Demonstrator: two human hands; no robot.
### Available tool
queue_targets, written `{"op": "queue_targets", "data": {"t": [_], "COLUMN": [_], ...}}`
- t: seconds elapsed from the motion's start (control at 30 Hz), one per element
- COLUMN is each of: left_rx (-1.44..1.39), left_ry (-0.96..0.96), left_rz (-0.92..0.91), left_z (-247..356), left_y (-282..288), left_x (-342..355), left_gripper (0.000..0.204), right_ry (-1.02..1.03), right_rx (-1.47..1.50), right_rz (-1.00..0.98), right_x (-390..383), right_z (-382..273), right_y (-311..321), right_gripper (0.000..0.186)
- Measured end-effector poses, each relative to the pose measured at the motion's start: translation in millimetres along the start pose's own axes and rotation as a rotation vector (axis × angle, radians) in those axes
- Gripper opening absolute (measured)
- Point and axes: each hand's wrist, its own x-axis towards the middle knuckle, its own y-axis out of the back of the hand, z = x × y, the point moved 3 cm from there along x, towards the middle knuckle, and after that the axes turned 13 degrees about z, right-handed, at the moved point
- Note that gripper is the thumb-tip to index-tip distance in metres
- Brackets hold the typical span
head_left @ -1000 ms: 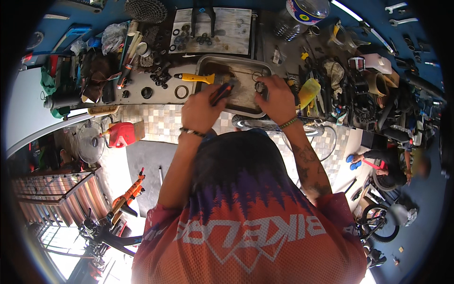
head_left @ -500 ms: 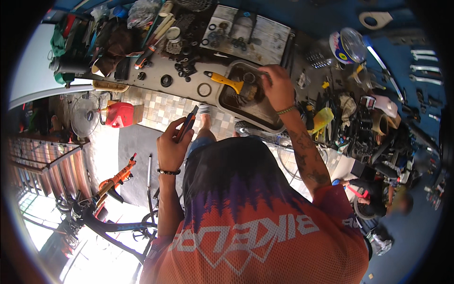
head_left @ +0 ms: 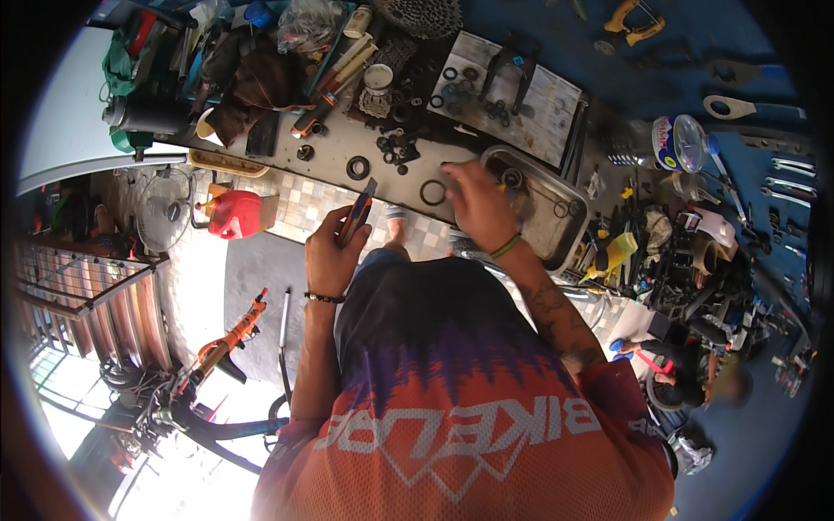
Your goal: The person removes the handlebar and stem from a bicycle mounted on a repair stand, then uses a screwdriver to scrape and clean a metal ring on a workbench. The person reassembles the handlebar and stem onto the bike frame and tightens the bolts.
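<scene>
My left hand [head_left: 334, 258] is closed around a utility knife [head_left: 357, 215] with a dark and orange handle, its blade end pointing up toward the bench. My right hand [head_left: 480, 208], smeared by motion, is over the bench at the left side of a metal tray [head_left: 580, 227]. Its fingertips are close to a thin dark ring [head_left: 433, 193] lying on the bench edge; whether they hold anything is unclear. Dirty residue and a small round part [head_left: 511, 178] are in the tray. The yellow brush there is mostly hidden behind my right hand.
A thicker black ring [head_left: 358, 168] and a cluster of small black parts [head_left: 397, 148] lie left of the tray. Behind stands a stained board [head_left: 547, 113] with rings and a dark fork-shaped part. Tools crowd the right. An orange and black bicycle [head_left: 228, 334] stands lower left.
My right hand has moved left from above the tray toward the thin ring, now covering most of the brush. The knife stays in my left hand. The view has shifted left.
</scene>
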Motion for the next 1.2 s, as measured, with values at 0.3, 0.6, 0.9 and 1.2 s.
{"op": "queue_targets", "data": {"t": [0.3,0.6,0.9,1.2], "left_rx": [0.002,-0.399,-0.51,-0.556], "left_ry": [-0.183,-0.184,-0.194,-0.278], "left_rz": [-0.146,-0.255,-0.766,-0.832], "left_z": [10.9,50.3,150.5,179.0], "left_y": [13.0,19.7,-1.5,-47.1], "left_x": [70.1,81.3,-25.3,-94.6], "left_gripper": [0.043,0.046,0.053,0.054], "right_ry": [0.248,-0.253,-0.535,-0.447], "right_rx": [-0.635,0.01,1.442,1.443], "right_rz": [-0.091,-0.101,0.286,0.283], "right_x": [-18.6,3.9,-41.6,-97.6], "right_z": [5.7,-33.2,-51.8,-28.7], "right_y": [-93.3,-13.0,113.6,183.2], "right_gripper": [0.021,0.053,0.07,0.072]}}
